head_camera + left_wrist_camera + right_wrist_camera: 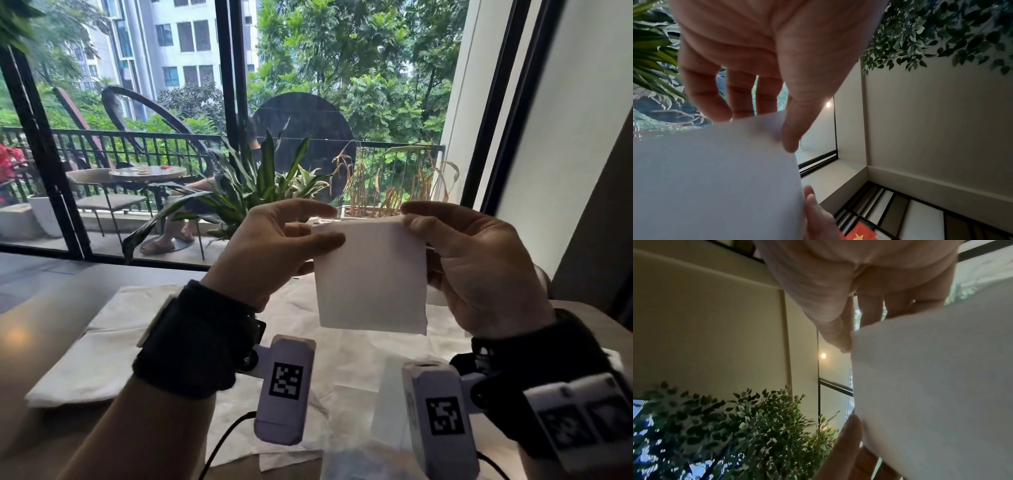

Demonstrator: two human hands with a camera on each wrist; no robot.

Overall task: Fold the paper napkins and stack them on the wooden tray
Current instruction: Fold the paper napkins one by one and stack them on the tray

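A white folded paper napkin (371, 277) hangs upright in the air above the table, held by both hands. My left hand (274, 246) pinches its upper left corner between thumb and fingers. My right hand (472, 263) pinches the upper right corner. The left wrist view shows the napkin (715, 178) filling the lower left, with the thumb lying on its edge. In the right wrist view the napkin (931, 386) fills the right side, pinched under the fingers. No wooden tray is in view.
Below the hands, several unfolded white napkins (102, 359) lie spread over the table (27, 342). A potted plant (253, 185) stands behind the table at the window. A wall (565, 137) rises at the right.
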